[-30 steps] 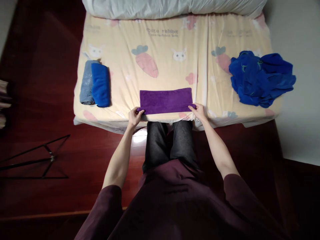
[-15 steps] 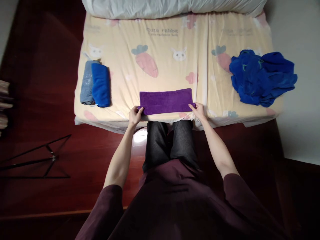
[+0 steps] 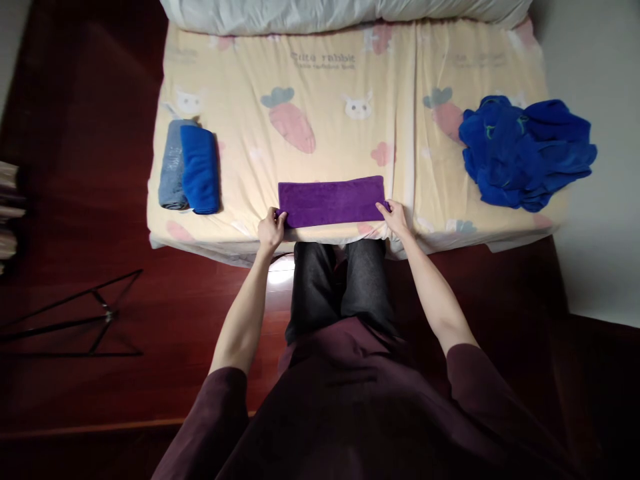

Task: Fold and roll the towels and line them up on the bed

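Note:
A purple towel, folded into a long flat strip, lies near the front edge of the bed. My left hand is closed on its near left corner, thumb on top. At the opposite end, my right hand pinches the near right corner between thumb and fingers. Further left on the bed a rolled grey towel and a blue towel, rolled or folded, lie side by side and touch. A loose, crumpled heap of blue cloth sits at the right.
The bed has a yellow sheet printed with carrots and rabbits. A pale rolled quilt lies along its far side. Black tripod legs stand on the dark red floor at left. A white wall borders the right side.
Very little differs. Both hands keep hold of the purple towel's near corners, with only slight shifts of the right fingers and of the view.

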Motion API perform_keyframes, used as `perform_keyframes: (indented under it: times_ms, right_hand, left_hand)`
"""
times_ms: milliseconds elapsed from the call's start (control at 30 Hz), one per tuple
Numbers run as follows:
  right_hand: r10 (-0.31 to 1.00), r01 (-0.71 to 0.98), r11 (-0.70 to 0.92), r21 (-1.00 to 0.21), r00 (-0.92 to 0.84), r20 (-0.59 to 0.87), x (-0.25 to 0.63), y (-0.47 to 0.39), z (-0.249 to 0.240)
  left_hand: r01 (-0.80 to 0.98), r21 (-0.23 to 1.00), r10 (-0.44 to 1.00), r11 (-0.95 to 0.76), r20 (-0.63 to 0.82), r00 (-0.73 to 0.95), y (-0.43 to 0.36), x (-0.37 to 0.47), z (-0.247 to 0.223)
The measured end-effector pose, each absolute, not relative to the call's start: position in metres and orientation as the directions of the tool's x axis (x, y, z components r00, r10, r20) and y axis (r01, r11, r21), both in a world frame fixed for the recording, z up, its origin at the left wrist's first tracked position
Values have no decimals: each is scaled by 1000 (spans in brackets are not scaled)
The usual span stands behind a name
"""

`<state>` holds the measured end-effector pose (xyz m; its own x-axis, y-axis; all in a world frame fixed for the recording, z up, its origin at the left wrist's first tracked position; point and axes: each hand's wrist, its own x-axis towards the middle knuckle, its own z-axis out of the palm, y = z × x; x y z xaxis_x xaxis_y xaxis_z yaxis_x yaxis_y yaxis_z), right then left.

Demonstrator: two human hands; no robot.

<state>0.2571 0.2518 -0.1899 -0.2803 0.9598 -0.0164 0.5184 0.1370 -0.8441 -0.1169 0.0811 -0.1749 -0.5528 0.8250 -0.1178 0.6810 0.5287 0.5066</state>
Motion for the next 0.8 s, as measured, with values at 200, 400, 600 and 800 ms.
perform_keyframes:
  times_ms: [200,400,600,800]
  right_hand:
    - [963,559,138,-817,-270,-23,255,254,-182]
    - [962,587,153,-795,-274,-17,254,256,-176]
    - [961,634,129,-763,-271,-63,253,260,-177]
    - [963,665,138,-734,-263,-57,250,264,-180]
  left_hand:
    - [720,450,832,528,-106,-544,83,-116,-171]
    - [723,478,839,499,-58,-541,80,-117,-175]
    - [706,534,852,465,-55,-520,82,-120,-181]
    - [674,581,841,457,-37,-539,82,-118,-185]
